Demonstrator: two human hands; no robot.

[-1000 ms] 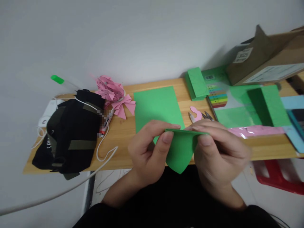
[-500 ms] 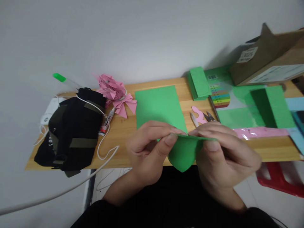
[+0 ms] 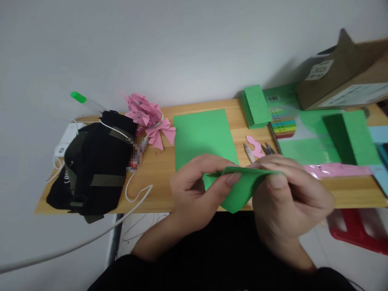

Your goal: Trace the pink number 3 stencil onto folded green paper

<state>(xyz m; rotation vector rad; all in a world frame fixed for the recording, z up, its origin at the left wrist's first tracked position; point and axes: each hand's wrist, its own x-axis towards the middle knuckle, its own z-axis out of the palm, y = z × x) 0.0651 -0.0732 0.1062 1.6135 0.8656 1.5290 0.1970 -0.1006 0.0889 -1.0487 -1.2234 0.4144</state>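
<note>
A folded piece of green paper (image 3: 238, 195) is held up over the table's front edge. My left hand (image 3: 200, 192) pinches its upper left part between thumb and fingers. At its right end my right hand (image 3: 291, 198) grips the fold, thumb on the near side. Behind the hands a flat green sheet (image 3: 203, 135) lies on the wooden table. Just beyond my right hand are a pink paper cutout (image 3: 255, 146), a pale pen-like tool (image 3: 249, 152) and dark scissor tips (image 3: 268, 148).
A black bag (image 3: 100, 165) and pink paper bows (image 3: 160, 131) occupy the left side. A green paper stack (image 3: 256, 106), a cardboard box (image 3: 354, 72) and a folded green card (image 3: 357, 137) stand at the right. A white cable (image 3: 75, 244) crosses the lower left.
My left hand has slid right along the paper's upper edge, closer to my right hand. More of the paper's folded layers show at its left.
</note>
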